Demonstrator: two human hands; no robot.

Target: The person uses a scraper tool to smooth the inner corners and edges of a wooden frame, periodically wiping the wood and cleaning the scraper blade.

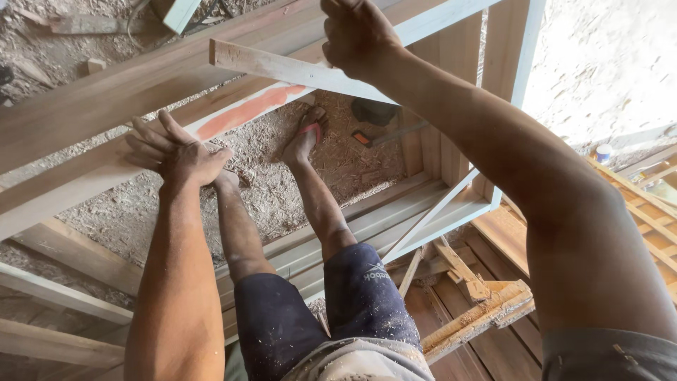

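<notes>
My left hand (pixel 176 152) lies flat with fingers spread on a long rail of a big wooden frame (pixel 92 106). My right hand (pixel 356 34) is closed over a thin pale wood strip (pixel 275 67) that lies across the frame's upper rails. The strip's free end points left. An orange-red smear (pixel 247 111) marks the rail between my hands. My legs in dark shorts stand inside the frame, one foot in a red sandal (pixel 310 130) on the sawdust.
A hammer with an orange handle (pixel 381 135) and a dark object (pixel 372 111) lie on the sawdust floor inside the frame. Scrap wood pieces (pixel 479 310) lie at lower right. More planks lie at left and right. A small white container (pixel 603 152) stands at the right.
</notes>
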